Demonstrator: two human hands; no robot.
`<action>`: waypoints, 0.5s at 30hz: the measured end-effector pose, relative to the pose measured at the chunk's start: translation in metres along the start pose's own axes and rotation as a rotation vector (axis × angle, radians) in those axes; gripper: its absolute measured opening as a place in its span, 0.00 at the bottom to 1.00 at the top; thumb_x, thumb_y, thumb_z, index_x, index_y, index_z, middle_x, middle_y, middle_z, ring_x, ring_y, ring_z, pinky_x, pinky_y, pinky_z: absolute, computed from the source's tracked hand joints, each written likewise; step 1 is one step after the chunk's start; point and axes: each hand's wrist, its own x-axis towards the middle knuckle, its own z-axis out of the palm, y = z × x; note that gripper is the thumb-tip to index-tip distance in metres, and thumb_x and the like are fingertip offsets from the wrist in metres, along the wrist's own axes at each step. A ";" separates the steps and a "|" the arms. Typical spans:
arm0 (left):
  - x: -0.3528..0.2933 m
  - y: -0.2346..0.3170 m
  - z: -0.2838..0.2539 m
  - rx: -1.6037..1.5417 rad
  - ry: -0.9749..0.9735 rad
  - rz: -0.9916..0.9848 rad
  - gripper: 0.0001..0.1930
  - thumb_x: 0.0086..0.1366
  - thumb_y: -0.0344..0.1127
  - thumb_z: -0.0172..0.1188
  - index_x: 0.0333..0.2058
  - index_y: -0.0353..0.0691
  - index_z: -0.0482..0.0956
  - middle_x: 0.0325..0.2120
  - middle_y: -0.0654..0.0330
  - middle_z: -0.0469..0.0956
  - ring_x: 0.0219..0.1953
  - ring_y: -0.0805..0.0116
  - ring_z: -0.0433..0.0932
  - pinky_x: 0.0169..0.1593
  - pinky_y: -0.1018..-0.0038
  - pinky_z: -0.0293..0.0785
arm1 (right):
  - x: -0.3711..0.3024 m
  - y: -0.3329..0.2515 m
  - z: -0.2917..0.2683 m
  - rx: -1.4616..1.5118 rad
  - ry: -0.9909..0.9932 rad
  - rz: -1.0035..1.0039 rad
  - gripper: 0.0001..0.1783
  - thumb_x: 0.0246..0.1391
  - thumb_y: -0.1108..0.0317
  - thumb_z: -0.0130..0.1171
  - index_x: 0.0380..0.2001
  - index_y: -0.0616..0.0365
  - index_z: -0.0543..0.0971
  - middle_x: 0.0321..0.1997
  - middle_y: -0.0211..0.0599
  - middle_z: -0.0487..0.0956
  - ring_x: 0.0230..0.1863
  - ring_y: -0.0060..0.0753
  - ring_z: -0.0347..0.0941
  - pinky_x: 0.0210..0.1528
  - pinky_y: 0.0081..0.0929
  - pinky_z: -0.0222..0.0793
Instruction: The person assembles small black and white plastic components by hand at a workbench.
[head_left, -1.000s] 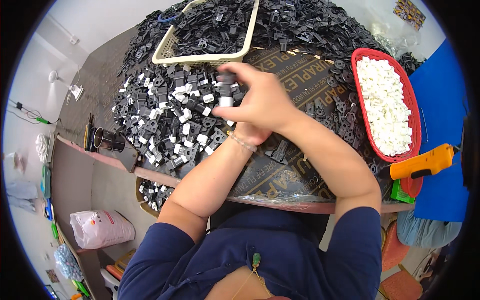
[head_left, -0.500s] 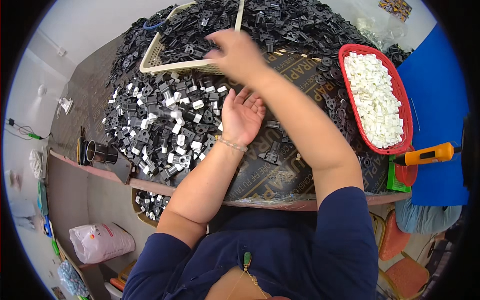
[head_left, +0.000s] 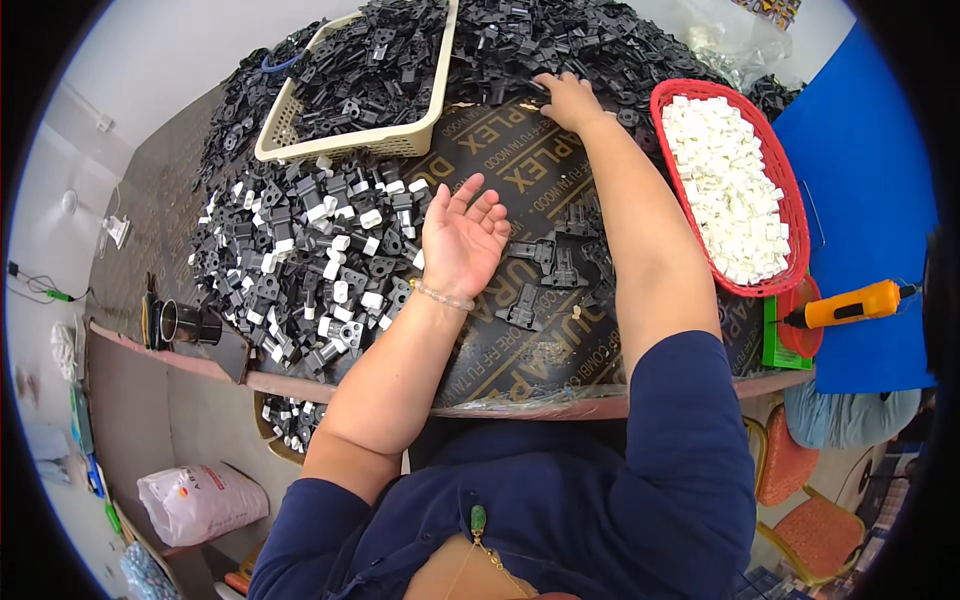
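My left hand (head_left: 464, 240) rests palm up beside a heap of black plastic parts with white caps (head_left: 300, 260), its fingers loosely curled and apart, holding nothing. Farther off to the right, my right hand (head_left: 572, 103) reaches palm down to the near edge of the big pile of black plastic parts (head_left: 600, 45). Its fingers are spread, with the tips at the parts; nothing is visibly held. Between my forearms lie several loose black parts (head_left: 525, 308). A cream plastic basket (head_left: 400, 143) full of black parts stands beyond my left hand.
A red basket (head_left: 797, 250) of white pieces (head_left: 725, 190) stands at the right. Near it an orange electric screwdriver (head_left: 850, 305) lies over a small red and green tray (head_left: 775, 345). A dark cylindrical cup (head_left: 190, 325) sits by the left table edge (head_left: 290, 385).
My right hand has moved right, from over the cream basket to the edge of the black pile. My left hand remains palm up, and the whole view has shifted slightly.
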 end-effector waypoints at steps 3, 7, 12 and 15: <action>-0.002 0.003 -0.002 0.003 0.016 0.008 0.24 0.73 0.54 0.48 0.52 0.39 0.72 0.36 0.57 0.77 0.36 0.64 0.76 0.41 0.70 0.73 | -0.017 -0.018 -0.001 0.027 0.013 -0.103 0.35 0.50 0.65 0.71 0.62 0.38 0.70 0.62 0.44 0.69 0.63 0.59 0.64 0.62 0.50 0.68; -0.002 0.002 0.000 0.007 0.026 0.009 0.22 0.73 0.53 0.48 0.51 0.39 0.73 0.36 0.57 0.78 0.36 0.65 0.76 0.41 0.70 0.73 | -0.058 -0.016 -0.003 0.073 0.063 -0.334 0.30 0.42 0.67 0.73 0.50 0.49 0.73 0.51 0.45 0.75 0.53 0.57 0.73 0.56 0.45 0.71; -0.004 0.001 0.001 0.256 0.074 0.130 0.18 0.72 0.45 0.52 0.52 0.39 0.73 0.39 0.58 0.77 0.39 0.68 0.76 0.42 0.73 0.72 | -0.129 -0.036 -0.016 0.093 0.075 -0.516 0.22 0.44 0.70 0.67 0.45 0.53 0.73 0.44 0.41 0.76 0.48 0.49 0.76 0.49 0.42 0.73; -0.003 -0.003 0.005 0.590 0.092 0.308 0.18 0.70 0.37 0.57 0.55 0.38 0.72 0.46 0.57 0.76 0.45 0.67 0.76 0.47 0.74 0.72 | -0.158 -0.039 -0.020 0.128 0.120 -0.512 0.22 0.46 0.70 0.65 0.47 0.53 0.74 0.44 0.41 0.79 0.48 0.48 0.77 0.50 0.42 0.74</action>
